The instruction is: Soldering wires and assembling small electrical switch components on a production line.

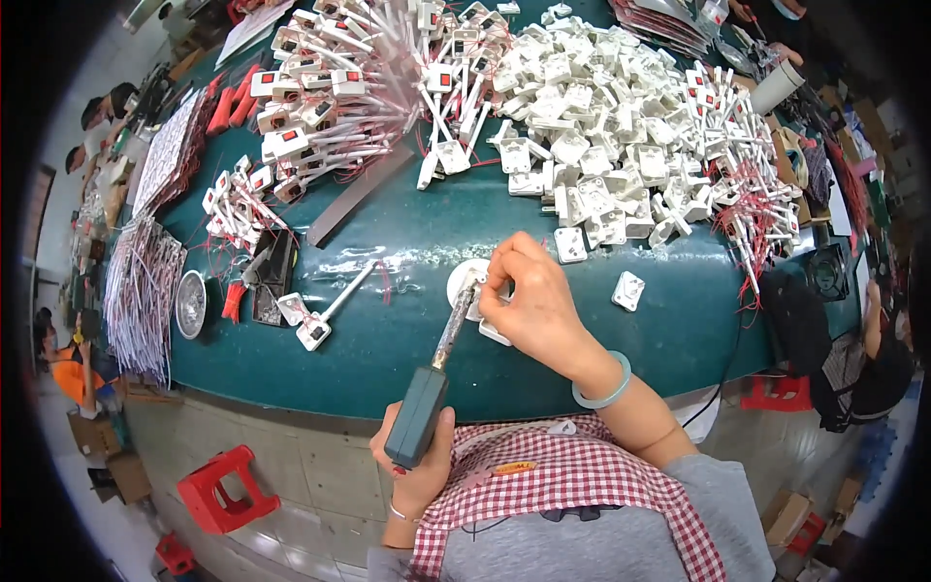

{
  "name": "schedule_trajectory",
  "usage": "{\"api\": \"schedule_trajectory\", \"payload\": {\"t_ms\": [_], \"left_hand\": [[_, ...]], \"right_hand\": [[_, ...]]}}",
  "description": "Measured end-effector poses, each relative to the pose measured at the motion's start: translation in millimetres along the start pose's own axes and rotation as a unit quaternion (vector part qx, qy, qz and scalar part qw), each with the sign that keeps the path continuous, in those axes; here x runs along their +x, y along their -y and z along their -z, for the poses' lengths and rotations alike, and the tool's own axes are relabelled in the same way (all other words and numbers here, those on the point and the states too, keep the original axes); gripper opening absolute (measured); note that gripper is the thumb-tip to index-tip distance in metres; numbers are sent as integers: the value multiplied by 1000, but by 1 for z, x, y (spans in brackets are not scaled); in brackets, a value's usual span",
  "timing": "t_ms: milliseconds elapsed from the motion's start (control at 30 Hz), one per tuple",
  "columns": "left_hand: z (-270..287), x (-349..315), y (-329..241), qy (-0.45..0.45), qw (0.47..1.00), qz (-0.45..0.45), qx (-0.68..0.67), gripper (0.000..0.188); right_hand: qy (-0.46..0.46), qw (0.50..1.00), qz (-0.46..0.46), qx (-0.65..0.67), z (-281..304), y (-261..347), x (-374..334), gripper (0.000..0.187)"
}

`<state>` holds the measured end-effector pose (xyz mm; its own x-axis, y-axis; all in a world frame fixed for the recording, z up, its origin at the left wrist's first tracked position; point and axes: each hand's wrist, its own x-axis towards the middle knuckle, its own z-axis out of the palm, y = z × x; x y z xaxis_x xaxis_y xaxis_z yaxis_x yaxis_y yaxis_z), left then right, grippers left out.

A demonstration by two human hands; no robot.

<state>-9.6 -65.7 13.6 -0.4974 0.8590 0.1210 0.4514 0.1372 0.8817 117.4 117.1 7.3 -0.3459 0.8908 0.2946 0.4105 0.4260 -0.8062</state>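
Note:
My left hand (419, 466) grips the dark teal handle of a soldering iron (419, 412) below the table edge. Its metal shaft runs up and to the right to a tip at a small white plastic part (469, 283). My right hand (533, 301) pinches that white part against the green table (407, 242), fingers curled over it. A pale green bangle (603, 388) circles my right wrist. A red-and-white checked apron covers my lap.
A big heap of white plastic housings (592, 126) fills the far right, and wired parts with red switches (330, 87) the far left. One loose housing (628, 290), a wired piece (315, 325), a round metal tin (190, 304) and red stools lie about. Other people sit at both sides.

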Motion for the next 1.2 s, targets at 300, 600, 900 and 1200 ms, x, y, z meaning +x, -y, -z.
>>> {"api": "schedule_trajectory", "payload": {"t_ms": [300, 600, 900, 1200], "left_hand": [[1, 3, -8, 1, 1000, -1, -13, 17], [7, -4, 2, -15, 1000, -11, 5, 19], [5, -3, 2, -49, 998, -2, -34, 21], [7, -21, 37, -87, 988, 67, -110, 39]], "right_hand": [[-2, 1000, 8, -5, 1, 0, 0, 8], [-2, 1000, 9, -11, 0, -1, 0, 10], [6, 1000, -10, 8, 0, 1, 1, 12], [8, 1000, -12, 5, 1, 0, 0, 8]]}}
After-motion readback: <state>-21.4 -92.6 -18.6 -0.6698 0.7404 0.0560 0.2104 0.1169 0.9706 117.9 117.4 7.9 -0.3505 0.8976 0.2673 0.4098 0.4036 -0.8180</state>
